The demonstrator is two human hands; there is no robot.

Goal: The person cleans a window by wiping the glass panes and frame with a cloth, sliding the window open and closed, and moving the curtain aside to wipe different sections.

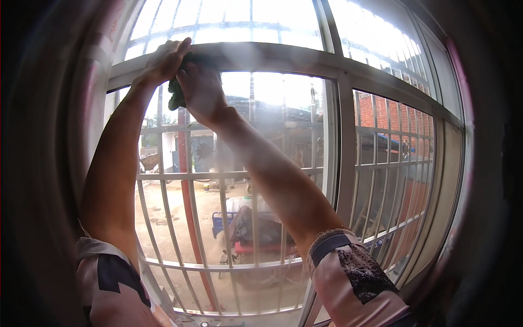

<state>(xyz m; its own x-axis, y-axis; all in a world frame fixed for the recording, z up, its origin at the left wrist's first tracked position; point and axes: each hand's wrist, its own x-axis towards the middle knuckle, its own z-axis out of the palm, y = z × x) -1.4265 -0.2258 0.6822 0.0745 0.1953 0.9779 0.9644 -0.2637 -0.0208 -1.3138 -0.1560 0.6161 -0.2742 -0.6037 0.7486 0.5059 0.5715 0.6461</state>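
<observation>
Both my arms reach up to the white crossbar (256,57) of a window. My right hand (201,92) is closed on a dark green cloth (175,96), its fingers bent and pressed toward the upper left of the lower pane. Part of the cloth hangs below, against the glass. Just to the left and slightly higher, my left hand (165,62) is closed against the cloth and the crossbar, one digit pointing up over the bar. The hands nearly touch, with dark cloth between them. Some fingers of each hand are hidden.
A white upright post (344,136) divides the window, with another pane (395,141) to its right. Metal security bars (223,218) run across the outside. Beyond them lie a yard (163,212), a covered vehicle (248,229) and a brick wall (376,117).
</observation>
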